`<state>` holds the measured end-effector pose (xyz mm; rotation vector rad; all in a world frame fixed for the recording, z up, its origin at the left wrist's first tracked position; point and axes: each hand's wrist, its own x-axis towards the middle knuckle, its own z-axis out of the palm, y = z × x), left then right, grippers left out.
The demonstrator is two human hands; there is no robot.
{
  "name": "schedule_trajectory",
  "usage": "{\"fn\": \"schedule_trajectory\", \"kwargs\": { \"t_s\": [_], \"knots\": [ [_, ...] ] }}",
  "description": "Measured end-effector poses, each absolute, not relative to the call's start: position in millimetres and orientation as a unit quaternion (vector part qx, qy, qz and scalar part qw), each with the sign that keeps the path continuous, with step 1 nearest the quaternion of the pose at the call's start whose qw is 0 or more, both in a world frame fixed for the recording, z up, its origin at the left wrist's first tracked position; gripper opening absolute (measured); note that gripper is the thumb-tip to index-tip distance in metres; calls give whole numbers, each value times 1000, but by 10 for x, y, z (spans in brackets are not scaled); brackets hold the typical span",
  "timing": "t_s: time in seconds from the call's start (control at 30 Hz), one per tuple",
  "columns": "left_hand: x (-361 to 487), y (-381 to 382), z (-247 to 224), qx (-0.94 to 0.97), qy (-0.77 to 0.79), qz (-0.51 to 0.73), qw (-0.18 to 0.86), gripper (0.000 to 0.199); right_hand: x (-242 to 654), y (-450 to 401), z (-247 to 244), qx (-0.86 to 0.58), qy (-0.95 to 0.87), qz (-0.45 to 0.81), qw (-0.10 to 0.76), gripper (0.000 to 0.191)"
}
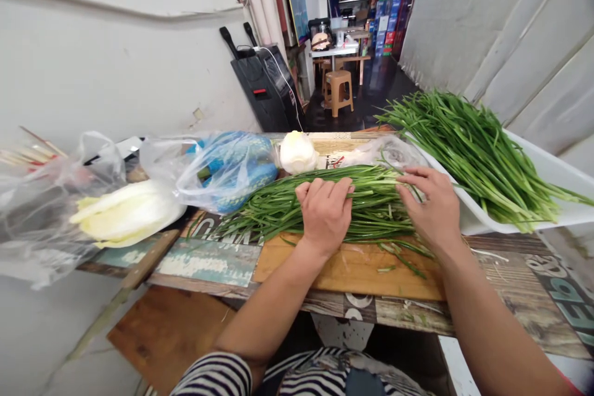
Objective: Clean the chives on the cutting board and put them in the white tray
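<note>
A long bundle of green chives (278, 203) lies across the wooden cutting board (352, 269) and the table. My left hand (326, 210) is curled over the middle of the bundle, its fingers wrapped round the stalks. At the pale stem ends on the right, my right hand (429, 201) has its thumb and index finger apart, touching or close to a few stalks. Loose green pieces are scattered on the board below the bundle. More chives (477, 154) are heaped in a white tub (575, 207) to the right of my right hand.
A knife (151, 258) lies at the table's front left edge, blade jutting out. Napa cabbage (130, 211), a blue bundle (244, 167) in clear plastic, and a white round vegetable (297, 153) stand behind. A black speaker (264, 86) and a stool (338, 93) are beyond the table.
</note>
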<state>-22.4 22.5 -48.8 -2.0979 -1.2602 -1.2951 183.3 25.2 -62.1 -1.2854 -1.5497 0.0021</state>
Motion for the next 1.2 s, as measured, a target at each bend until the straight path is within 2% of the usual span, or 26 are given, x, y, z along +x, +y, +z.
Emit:
{"fn": "schedule_trajectory", "kwargs": {
  "t_s": [0.07,0.17,0.3,0.5,0.63,0.77,0.9,0.97,1.07,1.13,1.2],
  "knots": [
    [-213,224,-492,-752,-433,-463,178,16,1786,196,-544,-516,-621,137,574,18],
    [-179,224,-514,-798,-389,-428,169,25,1698,120,-455,-479,-579,330,571,26],
    [-147,225,-557,-844,-374,-364,125,26,1624,79,-406,-444,-566,395,571,26],
    [-176,219,-561,-826,-387,-391,122,26,1633,99,-466,-459,-537,364,607,17],
    [-187,236,-591,-823,-378,-406,122,29,1634,89,-477,-462,-575,340,584,21],
    [-184,254,-615,-830,-349,-423,101,29,1601,76,-459,-481,-589,320,565,18],
    [-170,252,-618,-844,-337,-413,64,27,1619,84,-468,-502,-552,347,568,27],
    [-168,250,-616,-847,-344,-401,55,26,1680,99,-490,-541,-532,290,584,30],
    [-178,259,-615,-823,-382,-418,48,26,1806,147,-542,-598,-546,96,579,26],
    [-182,275,-623,-794,-416,-441,52,27,1858,190,-587,-581,-607,-1,542,25],
    [-176,295,-639,-769,-447,-453,60,27,1849,225,-632,-540,-688,-37,484,35]
  ]
}}
